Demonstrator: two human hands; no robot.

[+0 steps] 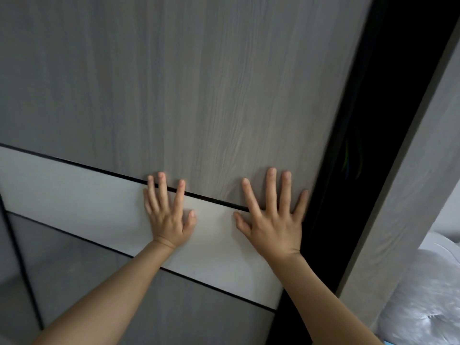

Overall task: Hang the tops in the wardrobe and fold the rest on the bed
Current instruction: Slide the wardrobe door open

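Note:
A grey wood-grain sliding wardrobe door (199, 83) with a pale band (74, 195) across it fills the view. My left hand (169, 215) lies flat on the pale band, fingers spread. Flat on the door near its right edge rests my right hand (273, 220), fingers also spread. Neither hand holds anything. To the right of the door's edge is a narrow dark gap (368, 145) into the wardrobe; faint coloured streaks show inside, and I cannot tell what they are. No tops or other clothes are clearly in view.
A grey wardrobe frame post (410, 195) stands right of the gap. Past it at the lower right lies a crumpled white, shiny bundle (428, 295). A second darker door panel (15, 270) sits at the far left.

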